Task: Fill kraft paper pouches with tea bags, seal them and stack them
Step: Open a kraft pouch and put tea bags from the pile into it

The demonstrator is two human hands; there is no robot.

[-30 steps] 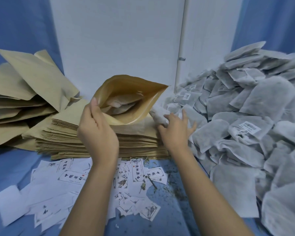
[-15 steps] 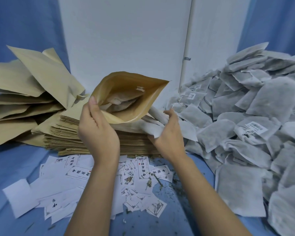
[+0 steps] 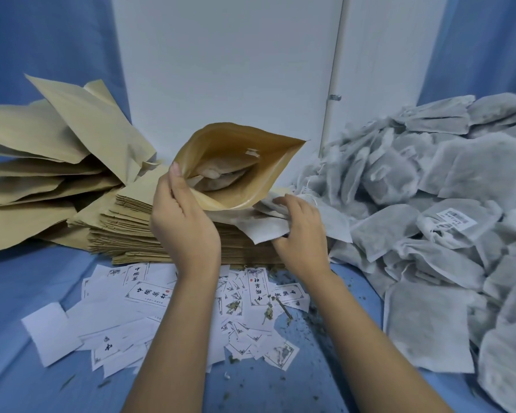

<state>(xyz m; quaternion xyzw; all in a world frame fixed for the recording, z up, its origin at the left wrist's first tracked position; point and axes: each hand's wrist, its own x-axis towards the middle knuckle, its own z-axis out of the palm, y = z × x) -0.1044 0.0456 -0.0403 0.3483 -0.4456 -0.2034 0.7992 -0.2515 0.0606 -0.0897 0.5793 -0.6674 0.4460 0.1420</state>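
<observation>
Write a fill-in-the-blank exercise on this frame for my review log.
1. The left hand holds the kraft pouch with its mouth ____.
2. The right hand grips white ____ just below that mouth.
3. The big grey-white heap lies on the person's ____ side.
4. Printed labels lie scattered on the ____ cloth.
Missing words: open; tea bags; right; blue.
</observation>
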